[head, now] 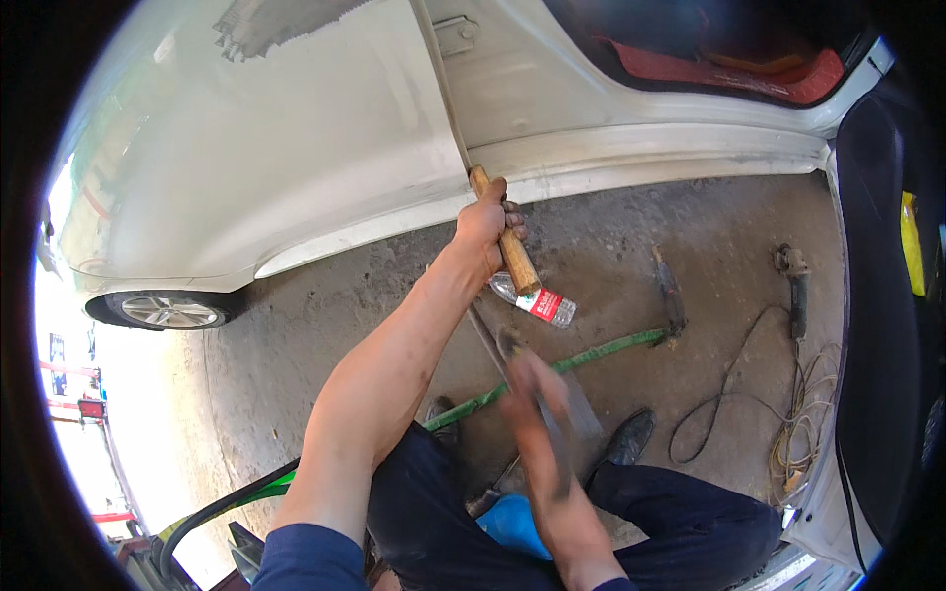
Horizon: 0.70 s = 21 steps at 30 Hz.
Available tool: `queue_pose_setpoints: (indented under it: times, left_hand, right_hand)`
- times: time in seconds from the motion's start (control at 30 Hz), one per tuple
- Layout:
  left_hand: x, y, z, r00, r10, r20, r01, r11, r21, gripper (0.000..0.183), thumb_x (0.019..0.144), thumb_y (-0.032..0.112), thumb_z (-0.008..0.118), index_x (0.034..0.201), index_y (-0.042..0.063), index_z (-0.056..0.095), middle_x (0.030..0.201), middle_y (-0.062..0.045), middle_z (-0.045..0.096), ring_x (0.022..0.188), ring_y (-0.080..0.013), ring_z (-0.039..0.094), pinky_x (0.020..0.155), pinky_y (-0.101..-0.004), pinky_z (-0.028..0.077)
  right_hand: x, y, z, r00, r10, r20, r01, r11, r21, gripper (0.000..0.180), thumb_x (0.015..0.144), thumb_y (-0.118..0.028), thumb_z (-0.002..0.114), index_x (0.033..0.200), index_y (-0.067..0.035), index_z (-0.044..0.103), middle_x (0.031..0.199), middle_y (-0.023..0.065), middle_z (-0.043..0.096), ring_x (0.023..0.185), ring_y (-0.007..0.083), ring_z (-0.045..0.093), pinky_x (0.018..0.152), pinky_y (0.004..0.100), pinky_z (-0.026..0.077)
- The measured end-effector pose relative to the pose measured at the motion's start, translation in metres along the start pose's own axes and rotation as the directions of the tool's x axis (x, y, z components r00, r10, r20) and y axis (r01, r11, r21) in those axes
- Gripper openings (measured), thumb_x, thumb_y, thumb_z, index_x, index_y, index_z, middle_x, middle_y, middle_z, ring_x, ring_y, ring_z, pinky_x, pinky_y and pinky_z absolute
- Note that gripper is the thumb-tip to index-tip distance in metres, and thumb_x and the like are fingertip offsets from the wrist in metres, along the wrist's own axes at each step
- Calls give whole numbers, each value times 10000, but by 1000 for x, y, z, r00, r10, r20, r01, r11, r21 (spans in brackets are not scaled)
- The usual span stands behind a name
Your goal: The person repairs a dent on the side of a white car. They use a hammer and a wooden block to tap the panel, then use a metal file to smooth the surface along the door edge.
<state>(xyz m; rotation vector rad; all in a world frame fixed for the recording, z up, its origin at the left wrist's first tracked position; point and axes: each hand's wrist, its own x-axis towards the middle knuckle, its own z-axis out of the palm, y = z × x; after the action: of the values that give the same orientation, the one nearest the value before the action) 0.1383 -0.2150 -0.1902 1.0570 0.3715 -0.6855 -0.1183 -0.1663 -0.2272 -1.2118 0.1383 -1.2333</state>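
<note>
My left hand [489, 218] grips a wooden block [519, 260], its upper end at the lower rear edge of a white car body panel [318, 140]. Whether the block touches the edge cannot be told. Below it, my right hand [538, 385] is motion-blurred around a tool [556, 436] with a long, narrow dark part. Blur hides what kind of tool it is. A clear plastic bottle [556, 307] with a red label lies on the floor just under the block. A rough grey patch [284, 24] marks the panel's upper part.
A door sill [650, 151] runs right from the panel. An angle grinder [797, 284] and its coiled cable [802, 436] lie at right. A green hose [606, 346] leads to an air tool [669, 295]. Something blue [510, 521] sits between my legs. A wheel [174, 310] stands far left.
</note>
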Motion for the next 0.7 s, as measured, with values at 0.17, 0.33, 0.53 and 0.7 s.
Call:
queue_pose_setpoints:
  times: [0.17,0.33,0.53,0.7]
  left_hand:
    - [-13,-16,-5,998,-33,-61,34,999,9,286,971,328,644,983,71,518,708,-54,499,573,-195,492,479,-364,447]
    - [-16,-25,-15,1000,-29,-12,30,998,47,284,954,329,699,890,153,486,686,23,422,534,-116,420,468,-292,420]
    - [-2,-20,-14,998,-36,-52,38,998,48,309,913,282,747,886,129,480,719,11,440,561,-112,452,475,-276,435]
    - [-12,-15,-2,998,-31,-54,37,991,126,266,932,223,709,908,126,462,699,16,427,559,-113,448,460,-272,413]
  right_hand:
    - [-33,53,-3,923,379,-60,-356,788,-503,294,1009,-223,588,746,-96,552,703,36,565,661,161,551,623,308,442]
    - [-44,47,-36,913,408,27,-328,770,-547,282,978,-230,644,794,-21,596,696,181,539,641,307,513,626,430,426]
    - [-48,58,-40,855,515,57,-400,725,-561,373,1012,-299,613,730,-67,540,639,17,509,621,120,475,567,316,377]
    - [-43,60,-37,843,538,20,-453,728,-515,405,1014,-312,608,704,-59,546,598,22,522,575,126,498,539,323,387]
